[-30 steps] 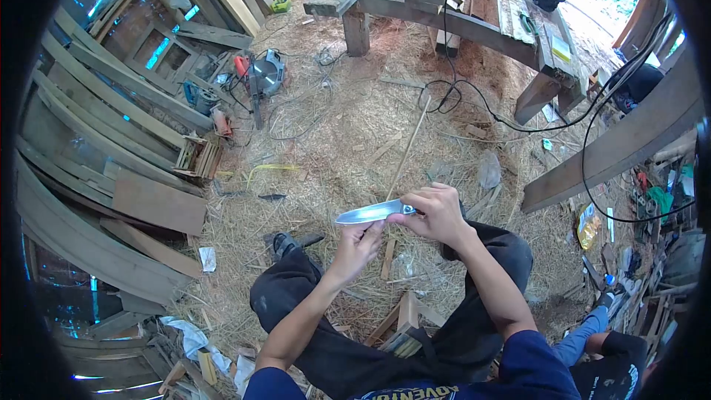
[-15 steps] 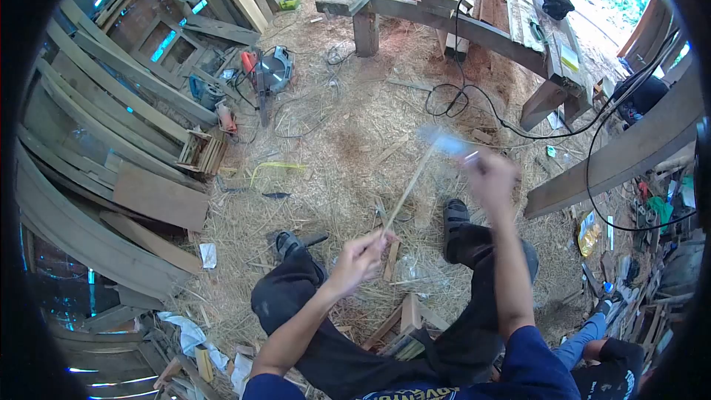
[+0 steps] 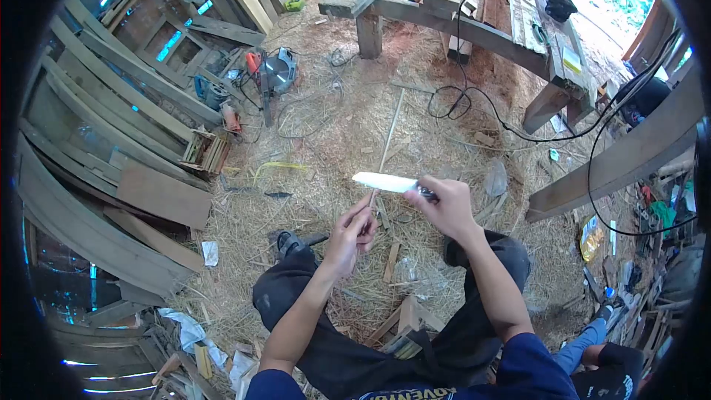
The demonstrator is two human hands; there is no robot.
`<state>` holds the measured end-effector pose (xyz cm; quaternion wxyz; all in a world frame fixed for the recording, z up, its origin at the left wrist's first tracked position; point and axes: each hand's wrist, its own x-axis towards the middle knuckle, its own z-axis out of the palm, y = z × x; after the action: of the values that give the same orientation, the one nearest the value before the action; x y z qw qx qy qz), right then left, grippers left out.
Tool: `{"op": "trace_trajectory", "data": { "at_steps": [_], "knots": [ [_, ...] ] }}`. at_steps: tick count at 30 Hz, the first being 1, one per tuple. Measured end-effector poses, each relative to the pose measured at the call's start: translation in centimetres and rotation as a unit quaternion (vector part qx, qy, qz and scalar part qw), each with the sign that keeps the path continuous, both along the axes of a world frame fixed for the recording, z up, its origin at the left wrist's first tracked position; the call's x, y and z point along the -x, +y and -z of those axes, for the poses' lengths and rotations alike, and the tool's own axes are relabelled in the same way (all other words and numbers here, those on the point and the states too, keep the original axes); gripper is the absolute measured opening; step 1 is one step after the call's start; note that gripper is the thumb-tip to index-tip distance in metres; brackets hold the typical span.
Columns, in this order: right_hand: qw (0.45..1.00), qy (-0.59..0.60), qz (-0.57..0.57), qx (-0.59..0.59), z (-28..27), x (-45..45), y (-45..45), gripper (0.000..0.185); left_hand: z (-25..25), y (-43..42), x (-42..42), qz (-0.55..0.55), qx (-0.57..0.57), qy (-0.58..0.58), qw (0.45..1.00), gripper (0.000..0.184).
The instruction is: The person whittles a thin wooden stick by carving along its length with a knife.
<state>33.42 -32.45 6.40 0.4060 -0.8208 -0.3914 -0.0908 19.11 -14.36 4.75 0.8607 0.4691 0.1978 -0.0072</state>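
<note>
Out past the knees, over the straw-littered ground [image 3: 337, 144], reaches the long thin stick [image 3: 391, 133], its near end pinched narrowly by the left hand [image 3: 348, 237]. The right hand [image 3: 449, 211] is wrapped round the handle of the knife [image 3: 385, 181], whose blade crosses the stick just beyond those left fingers. I'd want shallow, light strokes travelling away from them, the stick held firm; which way the edge faces, I can't tell.

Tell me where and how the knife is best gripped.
By its dark handle, probably from the person's right, as the right hand does: the handle points that way, while the long blade reaches left across the thin stick in the left hand. Which edge is sharp can't be told.
</note>
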Motion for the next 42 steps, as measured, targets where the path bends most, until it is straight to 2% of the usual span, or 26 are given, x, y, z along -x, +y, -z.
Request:
{"op": "trace_trajectory", "data": {
  "at_steps": [6, 7, 13, 16, 17, 19, 22, 24, 27, 30, 31, 33, 36, 39, 41, 42],
  "knots": [
    [0.994, 0.004, -0.105, 0.009, 0.0, 0.8, 1.5, 0.034, 2.9, -1.5, -1.0, -0.031, -0.077, -0.087, 0.993, 0.013],
    [0.995, 0.011, -0.102, -0.007, 0.2, 0.9, 1.7, 0.034, 2.9, -1.5, -1.0, -0.039, -0.049, -0.082, 0.995, 0.015],
    [0.991, 0.006, -0.130, 0.000, -0.1, 0.3, 1.3, 0.036, 1.7, -1.8, -0.7, -0.038, -0.103, -0.082, 0.991, 0.013],
    [0.987, -0.056, -0.153, -0.011, -0.1, -0.3, 0.8, 0.037, 2.4, -2.3, 0.1, -0.032, -0.130, -0.072, 0.988, 0.015],
    [0.986, -0.072, -0.152, -0.011, -0.1, -0.5, 0.7, 0.038, 3.4, -2.1, 0.4, -0.015, -0.114, -0.086, 0.990, 0.019],
    [0.983, -0.103, -0.149, -0.013, 0.0, -0.5, 0.4, 0.039, 2.1, -2.3, 0.6, -0.004, -0.073, -0.063, 0.995, 0.026],
    [0.991, -0.117, -0.065, -0.025, -0.3, -2.4, -1.5, 0.036, 0.5, -2.1, 1.5, 0.014, -0.027, -0.043, 0.999, 0.037],
    [0.992, -0.001, 0.121, -0.035, -0.4, -4.7, -3.9, 0.033, 0.7, -1.9, 2.1, 0.029, -0.009, -0.027, 0.999, 0.041],
    [0.976, -0.080, 0.198, 0.036, -0.8, -5.4, -5.5, 0.034, 2.1, -1.6, 2.1, 0.049, -0.009, -0.005, 0.999, 0.042],
    [0.974, -0.049, 0.216, 0.051, -0.2, -4.6, -5.4, 0.035, 2.4, -0.9, 2.7, 0.060, -0.029, 0.014, 0.998, 0.043],
    [0.978, 0.002, 0.209, 0.021, -0.2, -4.2, -5.1, 0.035, 1.9, -1.1, 2.7, 0.058, -0.028, 0.018, 0.998, 0.042],
    [0.995, -0.037, 0.087, 0.031, 0.0, -2.9, -4.0, 0.034, 1.5, -1.5, 2.1, 0.049, -0.023, 0.019, 0.998, 0.042],
    [0.993, -0.075, -0.088, 0.020, 1.1, 0.7, -1.1, 0.030, 1.6, -2.0, 1.8, 0.037, -0.021, 0.023, 0.999, 0.041],
    [0.990, -0.140, -0.019, -0.017, 0.3, -1.3, -1.7, 0.029, 2.4, -1.8, 2.2, 0.054, -0.040, 0.019, 0.998, 0.041],
    [0.976, -0.052, 0.210, -0.034, -1.3, -5.5, -4.7, 0.030, 2.6, -1.6, 2.8, 0.066, -0.054, -0.002, 0.996, 0.041],
    [0.971, -0.048, 0.235, -0.015, -1.3, -5.6, -5.7, 0.030, 2.8, -1.5, 3.2, 0.067, -0.051, 0.005, 0.996, 0.042]
  ]
}}
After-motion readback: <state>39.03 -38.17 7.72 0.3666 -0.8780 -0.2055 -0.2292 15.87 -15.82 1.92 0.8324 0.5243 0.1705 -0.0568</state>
